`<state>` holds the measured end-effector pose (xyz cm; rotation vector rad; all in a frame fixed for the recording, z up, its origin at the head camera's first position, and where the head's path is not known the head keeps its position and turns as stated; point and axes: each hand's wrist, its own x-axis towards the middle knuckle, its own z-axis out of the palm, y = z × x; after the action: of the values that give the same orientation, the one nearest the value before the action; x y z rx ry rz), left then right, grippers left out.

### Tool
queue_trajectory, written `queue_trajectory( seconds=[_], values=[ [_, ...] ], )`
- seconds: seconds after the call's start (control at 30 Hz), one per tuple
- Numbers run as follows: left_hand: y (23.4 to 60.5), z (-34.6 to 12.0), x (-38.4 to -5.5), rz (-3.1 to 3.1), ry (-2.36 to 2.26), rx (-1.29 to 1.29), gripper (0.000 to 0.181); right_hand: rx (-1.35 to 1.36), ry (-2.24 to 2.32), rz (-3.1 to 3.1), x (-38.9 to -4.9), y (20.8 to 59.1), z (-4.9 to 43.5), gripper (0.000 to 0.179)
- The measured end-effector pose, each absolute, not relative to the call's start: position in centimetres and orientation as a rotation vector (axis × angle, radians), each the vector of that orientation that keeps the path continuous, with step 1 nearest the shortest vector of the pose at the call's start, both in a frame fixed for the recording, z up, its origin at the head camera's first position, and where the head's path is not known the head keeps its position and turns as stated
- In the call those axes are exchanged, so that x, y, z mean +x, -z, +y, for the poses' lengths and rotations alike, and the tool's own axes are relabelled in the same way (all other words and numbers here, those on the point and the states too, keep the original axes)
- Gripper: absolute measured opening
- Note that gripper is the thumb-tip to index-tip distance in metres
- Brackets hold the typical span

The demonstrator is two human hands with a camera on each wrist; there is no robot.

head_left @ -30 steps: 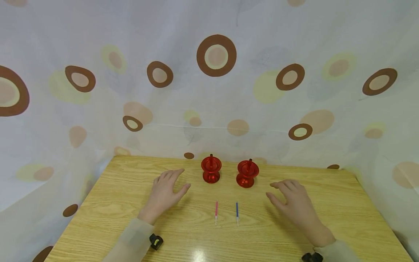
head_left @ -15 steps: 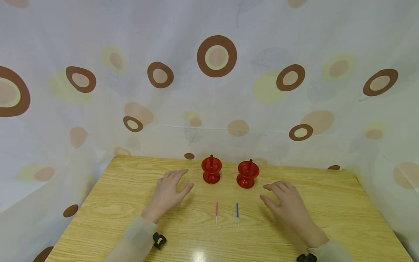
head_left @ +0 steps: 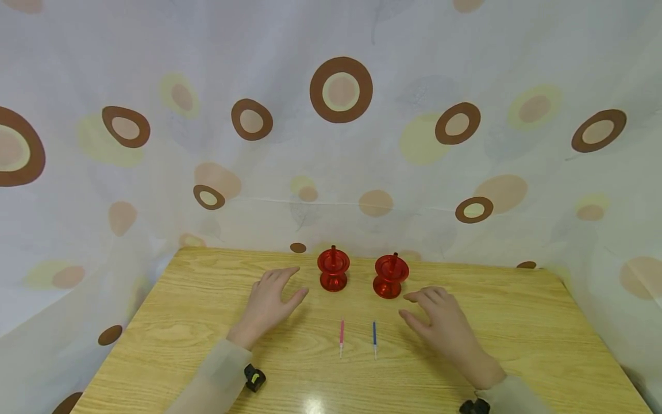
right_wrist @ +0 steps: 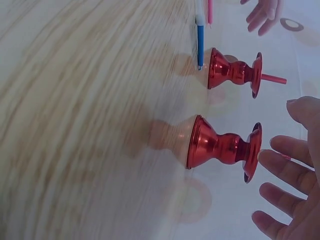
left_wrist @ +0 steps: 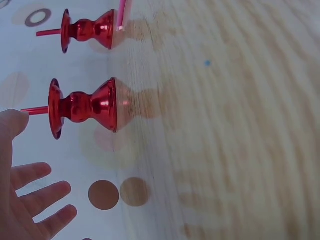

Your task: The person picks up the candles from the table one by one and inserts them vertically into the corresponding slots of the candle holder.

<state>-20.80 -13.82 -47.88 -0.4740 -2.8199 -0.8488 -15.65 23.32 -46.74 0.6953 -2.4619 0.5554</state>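
Observation:
Two shiny red candle holders stand upright near the table's back edge, the left holder (head_left: 333,280) and the right holder (head_left: 387,287), each with a thin spike rising from its dish. In front of them lie a pink candle (head_left: 342,332) and a blue candle (head_left: 374,334), both slim with white lower ends. My left hand (head_left: 269,302) hovers to the left of the left holder, thumb and fingers spread, holding nothing. Just right of the right holder, my right hand (head_left: 439,319) hangs over the table with relaxed fingers and nothing in it.
The wooden table (head_left: 170,333) has a glossy surface. A pale curtain (head_left: 289,155) printed with brown rings and spots hangs behind it and along both sides. Black straps sit at both wrists, including a black wrist device (head_left: 254,378) on the left.
My right hand has moved left, closer to the right candle holder. The left hand has shifted slightly right towards the left holder. Holders and candles have stayed put.

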Motion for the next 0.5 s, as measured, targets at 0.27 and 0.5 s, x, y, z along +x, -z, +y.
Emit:
queue_trajectory(
  seconds=[0.27, 0.5],
  values=[
    [47.8, -13.5, -21.2, -2.809, 0.832, -0.494, 0.063, 0.720, -0.574, -2.448, -15.8, 47.0, 22.6, 0.029],
    [47.6, -13.0, -21.7, -2.800, 0.822, -0.520, 0.061, 0.733, -0.597, -2.444, -15.8, 47.1, 21.9, 0.029]
  ],
)
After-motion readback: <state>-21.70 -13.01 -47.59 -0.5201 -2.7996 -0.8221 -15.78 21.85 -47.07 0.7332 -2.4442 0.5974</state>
